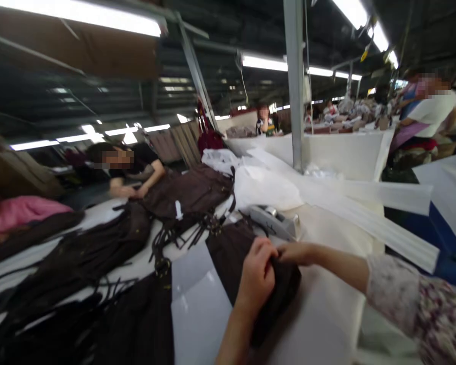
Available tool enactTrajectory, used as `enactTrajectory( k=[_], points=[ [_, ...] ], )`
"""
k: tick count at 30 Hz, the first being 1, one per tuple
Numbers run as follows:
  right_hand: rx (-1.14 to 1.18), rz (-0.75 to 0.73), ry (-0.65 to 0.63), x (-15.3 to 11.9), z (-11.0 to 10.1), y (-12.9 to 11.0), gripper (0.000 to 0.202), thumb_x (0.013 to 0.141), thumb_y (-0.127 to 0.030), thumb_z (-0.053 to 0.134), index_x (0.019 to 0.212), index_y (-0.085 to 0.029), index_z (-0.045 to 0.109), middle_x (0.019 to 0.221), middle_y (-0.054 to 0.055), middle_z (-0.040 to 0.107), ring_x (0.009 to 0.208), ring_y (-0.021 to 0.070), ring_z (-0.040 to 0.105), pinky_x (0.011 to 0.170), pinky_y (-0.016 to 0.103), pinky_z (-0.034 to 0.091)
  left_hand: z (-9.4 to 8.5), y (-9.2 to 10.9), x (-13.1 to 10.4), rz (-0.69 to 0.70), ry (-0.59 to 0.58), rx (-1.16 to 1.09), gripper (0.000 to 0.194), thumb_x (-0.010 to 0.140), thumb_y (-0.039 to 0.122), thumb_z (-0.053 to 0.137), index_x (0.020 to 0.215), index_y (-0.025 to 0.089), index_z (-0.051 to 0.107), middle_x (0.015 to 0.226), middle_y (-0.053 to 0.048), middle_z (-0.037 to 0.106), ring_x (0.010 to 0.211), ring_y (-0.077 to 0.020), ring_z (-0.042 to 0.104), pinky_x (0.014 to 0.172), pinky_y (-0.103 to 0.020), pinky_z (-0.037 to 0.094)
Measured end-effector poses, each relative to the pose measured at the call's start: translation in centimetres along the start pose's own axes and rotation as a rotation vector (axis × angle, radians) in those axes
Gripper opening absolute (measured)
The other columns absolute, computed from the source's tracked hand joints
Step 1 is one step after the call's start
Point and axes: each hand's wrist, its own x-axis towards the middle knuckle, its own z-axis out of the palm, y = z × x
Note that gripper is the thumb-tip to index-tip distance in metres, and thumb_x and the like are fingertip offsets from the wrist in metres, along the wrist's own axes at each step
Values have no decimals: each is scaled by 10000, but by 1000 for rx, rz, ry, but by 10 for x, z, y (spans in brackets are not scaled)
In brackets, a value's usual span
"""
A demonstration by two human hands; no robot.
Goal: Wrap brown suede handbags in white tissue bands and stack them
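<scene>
left hand and right hand, which i see through the head view, sit close together, fingers curled, grasping a dark brown cloth piece. it lies on the pale worktop, near a grey tape dispenser; more dark strapped pieces lie leftward.

A pale table spans the lower frame, bearing dark fabric pieces from lower left to lower centre, white plastic near centre and, just below, a grey dispenser.
</scene>
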Motion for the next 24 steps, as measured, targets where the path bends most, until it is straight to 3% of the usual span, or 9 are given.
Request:
enactTrajectory(
  k=[3,5,8,13,15,19,22,24],
  points=[
    [46,226,-75,-6,-30,31,280,881,-298,635,1111,-143,595,1057,69,636,891,191,648,723,325,563,5,-6,6,-48,17,-57,329,662,-32,374,844,193,530,978,-39,518,959,-168,523,859,-302,440],
    [45,323,-200,-2,-47,35,398,767,-191,718,1134,-153,571,1005,69,669,859,234,673,687,383,576,4,-10,9,-55,11,-69,323,678,-38,376,846,190,533,993,-37,513,966,-162,519,861,-294,436],
    [-71,347,-325,8,-61,33,491,671,-136,721,1124,-206,547,933,28,693,820,218,693,660,342,585,5,-9,9,-9,-41,-66,324,686,-50,360,829,185,530,1004,-40,513,961,-150,522,835,-271,442],
    [-300,300,-209,24,-53,32,340,633,-70,685,949,-132,574,667,18,668,547,176,656,474,254,547,15,-8,10,-4,-193,-69,312,732,-38,373,874,181,544,1074,-49,515,1012,-143,517,885,-268,434],
    [-342,276,-158,26,-51,33,335,604,-23,675,902,-127,561,607,-1,644,496,159,631,446,231,530,19,-8,9,-29,-201,-73,310,755,-19,395,932,182,553,1099,-54,513,1028,-147,515,903,-277,428],
    [-299,251,-127,10,-56,28,283,694,-150,652,934,-166,501,644,-20,632,574,158,655,554,279,574,18,-9,6,-96,-90,-85,276,739,-17,391,847,182,547,1076,-51,529,1029,-158,517,904,-295,424],
    [-67,226,-277,-14,-65,22,371,751,-307,651,1042,-206,443,889,27,673,857,202,689,761,374,580,15,-10,3,-128,-47,-111,287,704,-36,359,788,184,523,1075,-45,538,1032,-154,519,906,-296,423],
    [3,178,-322,-23,-68,24,461,709,-282,705,1066,-216,421,980,36,662,928,199,676,826,387,560,15,-11,1,-143,-39,-127,285,699,-38,355,775,185,514,1097,-44,537,1029,-150,521,900,-291,427]
  ],
)
